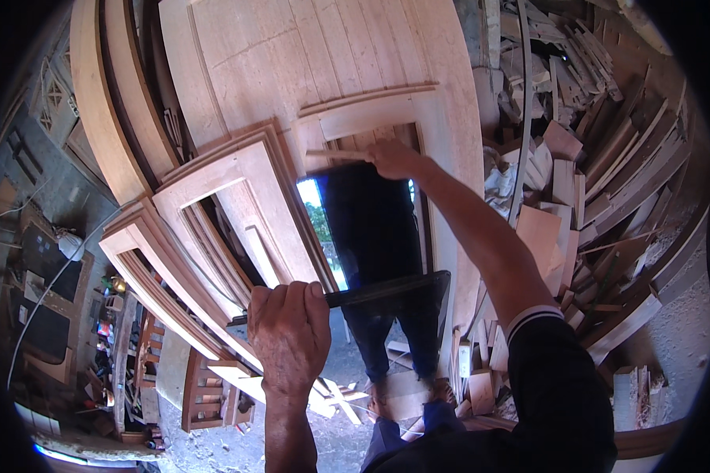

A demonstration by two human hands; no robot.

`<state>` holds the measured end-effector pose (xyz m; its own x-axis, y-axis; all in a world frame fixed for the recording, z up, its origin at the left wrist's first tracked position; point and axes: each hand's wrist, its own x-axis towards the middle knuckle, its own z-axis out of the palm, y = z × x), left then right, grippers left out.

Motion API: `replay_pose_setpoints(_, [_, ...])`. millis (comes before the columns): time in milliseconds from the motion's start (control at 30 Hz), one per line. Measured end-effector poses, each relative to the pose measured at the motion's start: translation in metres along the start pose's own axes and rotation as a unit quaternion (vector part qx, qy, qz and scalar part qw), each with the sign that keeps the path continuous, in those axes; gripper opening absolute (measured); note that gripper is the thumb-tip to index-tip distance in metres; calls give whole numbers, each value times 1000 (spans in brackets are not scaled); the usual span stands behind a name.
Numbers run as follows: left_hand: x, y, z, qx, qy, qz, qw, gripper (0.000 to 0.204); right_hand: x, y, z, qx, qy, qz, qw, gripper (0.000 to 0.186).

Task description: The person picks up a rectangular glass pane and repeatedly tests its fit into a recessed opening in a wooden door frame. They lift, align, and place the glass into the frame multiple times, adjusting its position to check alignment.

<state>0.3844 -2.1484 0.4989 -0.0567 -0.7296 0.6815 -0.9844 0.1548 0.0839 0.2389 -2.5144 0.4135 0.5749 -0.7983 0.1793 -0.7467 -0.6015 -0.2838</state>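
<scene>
Pinching thin pale wooden strip (335, 154), pointing leftward from right hand (394, 159), upper centre; gripping long black bar (386, 288) with left hand (289, 333).

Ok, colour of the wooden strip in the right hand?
The strip is pale tan; see head view.

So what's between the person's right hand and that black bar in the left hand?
In the head view, a dark, glossy-looking surface, with bright greenery showing at its left, lies between the right hand and the black bar.
</scene>
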Motion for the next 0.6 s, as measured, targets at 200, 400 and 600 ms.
replay_pose_setpoints(200, [0,1,2,7,-3,-6,1000,33,9,16,-6,92,-66,-27,993,38])
replay_pose_setpoints(400, [0,-3,0,6,-9,-11,1000,32,-30,-15,14,-102,84,-70,989,34])
replay_pose_setpoints(600, [0,-2,2,-10,-14,-19,1000,30,-44,-36,25,-140,219,-99,960,26])
